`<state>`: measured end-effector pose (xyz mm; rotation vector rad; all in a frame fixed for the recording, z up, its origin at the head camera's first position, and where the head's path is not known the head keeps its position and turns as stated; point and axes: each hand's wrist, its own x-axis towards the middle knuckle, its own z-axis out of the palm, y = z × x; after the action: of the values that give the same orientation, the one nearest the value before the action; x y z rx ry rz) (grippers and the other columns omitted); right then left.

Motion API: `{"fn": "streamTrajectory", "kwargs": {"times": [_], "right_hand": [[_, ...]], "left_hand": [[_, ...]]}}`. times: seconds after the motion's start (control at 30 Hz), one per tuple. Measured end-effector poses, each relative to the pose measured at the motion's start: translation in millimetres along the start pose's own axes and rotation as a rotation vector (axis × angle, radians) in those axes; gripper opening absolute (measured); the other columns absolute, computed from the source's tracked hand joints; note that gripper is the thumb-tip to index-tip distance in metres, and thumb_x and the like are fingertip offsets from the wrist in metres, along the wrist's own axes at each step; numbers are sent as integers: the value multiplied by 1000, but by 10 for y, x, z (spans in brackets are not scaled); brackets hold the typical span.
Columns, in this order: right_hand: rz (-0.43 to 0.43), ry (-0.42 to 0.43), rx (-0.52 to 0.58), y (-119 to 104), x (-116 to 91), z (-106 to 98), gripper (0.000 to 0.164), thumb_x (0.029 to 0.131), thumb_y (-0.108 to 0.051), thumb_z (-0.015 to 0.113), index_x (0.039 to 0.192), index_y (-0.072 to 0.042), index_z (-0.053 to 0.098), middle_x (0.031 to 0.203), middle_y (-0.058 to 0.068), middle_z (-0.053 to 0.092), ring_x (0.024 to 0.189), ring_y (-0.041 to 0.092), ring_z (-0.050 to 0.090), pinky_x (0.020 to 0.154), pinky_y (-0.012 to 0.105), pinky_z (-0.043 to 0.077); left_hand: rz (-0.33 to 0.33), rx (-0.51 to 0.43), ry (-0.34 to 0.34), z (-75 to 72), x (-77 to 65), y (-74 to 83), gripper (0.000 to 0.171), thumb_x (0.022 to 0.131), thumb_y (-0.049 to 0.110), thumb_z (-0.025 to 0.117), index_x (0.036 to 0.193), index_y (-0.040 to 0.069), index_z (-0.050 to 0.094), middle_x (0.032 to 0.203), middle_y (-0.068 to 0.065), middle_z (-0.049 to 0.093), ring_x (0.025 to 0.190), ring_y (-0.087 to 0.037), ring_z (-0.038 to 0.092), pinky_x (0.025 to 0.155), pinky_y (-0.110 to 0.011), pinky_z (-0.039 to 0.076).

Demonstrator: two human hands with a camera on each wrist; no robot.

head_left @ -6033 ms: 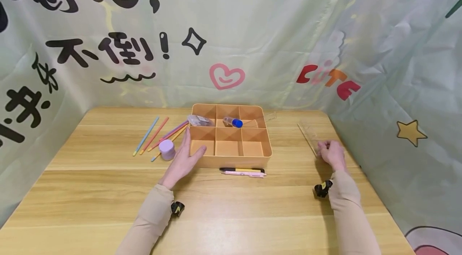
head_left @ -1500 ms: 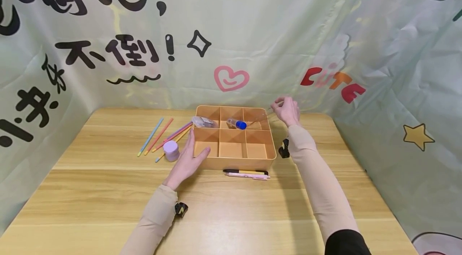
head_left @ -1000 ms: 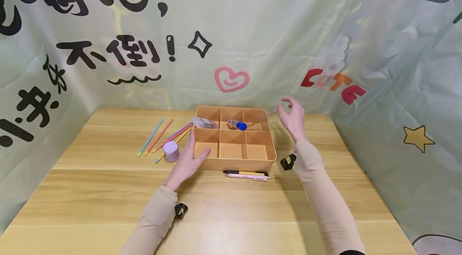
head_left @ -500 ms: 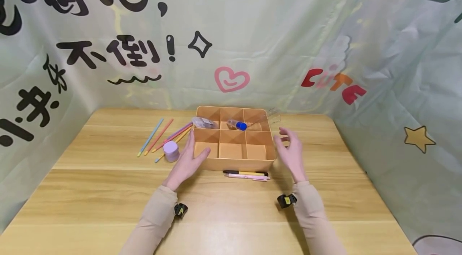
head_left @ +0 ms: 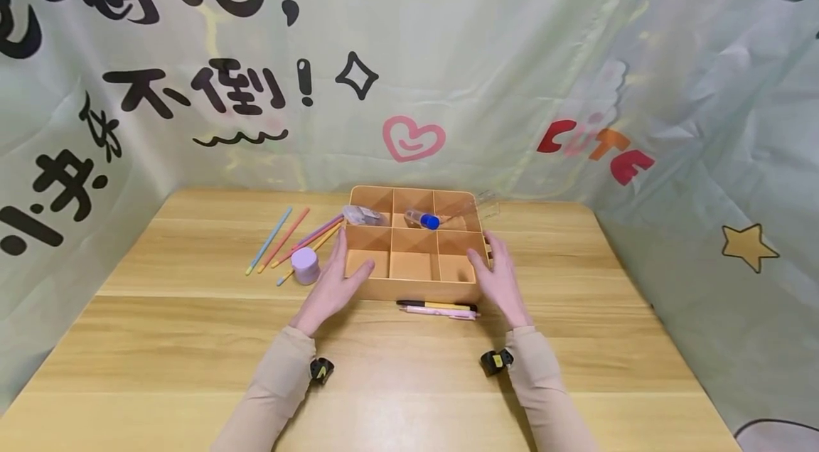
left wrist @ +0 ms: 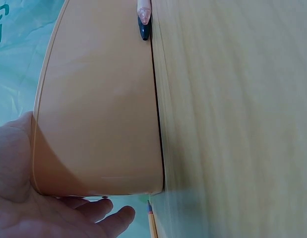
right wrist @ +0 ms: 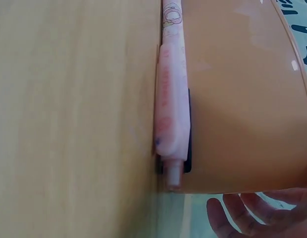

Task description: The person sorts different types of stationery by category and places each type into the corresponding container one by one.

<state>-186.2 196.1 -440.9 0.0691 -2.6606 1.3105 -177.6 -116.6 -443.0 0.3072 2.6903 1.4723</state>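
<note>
An orange organizer box [head_left: 377, 290] with several compartments stands at the back of the table. My left hand [head_left: 328, 288] holds its left side, thumb over the front compartment's rim and fingers along the outer wall. At the right side my right hand [head_left: 502, 288] grips the box likewise, thumb over the rim; its fingers [right wrist: 250, 215] lie outside the wall, partly hidden. In the back compartments lie a clear plastic packet [head_left: 365, 216], a clear blue-capped tube [head_left: 422, 219], and transparent rulers [head_left: 483, 205] that jut past the right rim.
Against the box front lie a pink pen [head_left: 438, 312] and a black-and-yellow pen [head_left: 441, 305]. Left of the box are a purple cylinder [head_left: 305, 266] and several pencils, among them a blue pencil [head_left: 269, 241]. A printed cloth [head_left: 320, 160] hangs behind the table.
My right hand brought a transparent ruler from the table's right to the back right compartment, released it, then came forward to the box's right side. My left hand stayed at the left side.
</note>
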Motion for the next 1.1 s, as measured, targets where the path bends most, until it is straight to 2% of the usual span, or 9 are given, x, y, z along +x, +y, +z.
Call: {"fn": "streamTrajectory", "kwargs": {"times": [0.13,0.3,0.67,0.83,0.93,0.97,1.03,1.07,1.1], "right_hand": [[8,-70,-19,-2,-21,4,74,105,-34,50,160,1,15,164,29,19,151,46,23,124,62,21],[61,-158,-51,-11,-56,4,77,107,-42,41,162,-6,2,168,28,1,156,47,-1,124,68,7],[72,-201,-82,-9,-21,-10,74,109,-43,35,163,-9,-3,168,29,-1,154,52,-2,124,68,2],[75,-205,-78,-2,-28,-11,75,108,-44,35,163,-10,-4,168,27,-1,154,52,-3,124,67,1],[70,-199,-74,5,-33,-15,75,108,-44,35,162,-8,-3,167,29,0,153,54,-3,123,69,2],[69,-197,-72,7,-33,-16,75,108,-44,35,162,-8,-3,167,29,0,153,54,-2,123,69,2],[67,-196,-72,10,-34,-18,75,108,-43,35,162,-7,-3,167,30,0,152,55,-2,123,70,3],[68,-196,-70,9,-35,-19,76,108,-43,36,162,-7,-2,167,30,0,152,55,-2,123,70,3],[72,-195,-66,8,-37,-20,76,108,-43,37,162,-7,-2,167,29,1,153,54,-2,123,69,3]], "left_hand": [[1,-1,-1,-9,-2,15,94,103,40,54,160,8,-14,169,-14,-15,158,-37,-1,129,-52,8],[-1,3,1,-7,-12,3,94,103,41,54,160,7,-13,169,-16,-13,158,-37,0,129,-51,9],[13,64,27,-86,-22,-4,86,105,46,48,162,4,-1,170,-13,-9,157,-41,6,127,-58,11],[54,92,70,-288,-76,33,74,105,48,45,161,6,21,169,-18,17,153,-45,22,122,-66,21],[138,122,96,-435,-91,0,63,105,40,50,157,8,34,145,-25,52,109,-40,64,97,-51,53],[163,132,102,-481,-94,-21,60,105,36,53,155,8,37,128,-24,61,90,-34,66,83,-44,56],[208,161,120,-563,-96,-82,56,102,28,59,151,5,44,99,-19,64,65,-24,55,63,-35,50],[218,176,127,-600,-99,-114,55,100,24,62,149,5,47,93,-17,63,60,-21,49,59,-33,45],[215,204,133,-635,-107,-148,54,99,23,65,147,4,48,89,-17,61,66,-21,53,64,-33,48]]}}
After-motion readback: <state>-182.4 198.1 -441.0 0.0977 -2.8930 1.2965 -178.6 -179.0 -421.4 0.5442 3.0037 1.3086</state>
